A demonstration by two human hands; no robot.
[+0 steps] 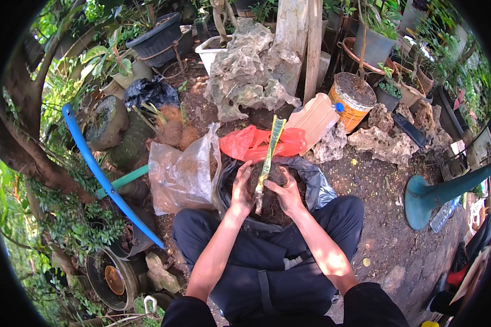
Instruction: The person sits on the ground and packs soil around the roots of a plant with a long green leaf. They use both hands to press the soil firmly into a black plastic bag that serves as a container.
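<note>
Both my hands are over an open black plastic bag filled with dark fibrous matter. A snake plant cutting, with a variegated leaf and a pale root stub, stands slanted between them. My right hand has its thumb at the base of the leaf, fingers spread over the fibres. My left hand is curved at the left side of the fibrous mass, its fingertips near the bag's far side; whether it grips any fibre is unclear. A red plastic bag lies just beyond, and a clear plastic bag of brown material is at the left.
A blue curved plastic strip and a green pipe are at the left. Ahead are rough rocks, cardboard and a yellow paint bucket. A green stand is at the right.
</note>
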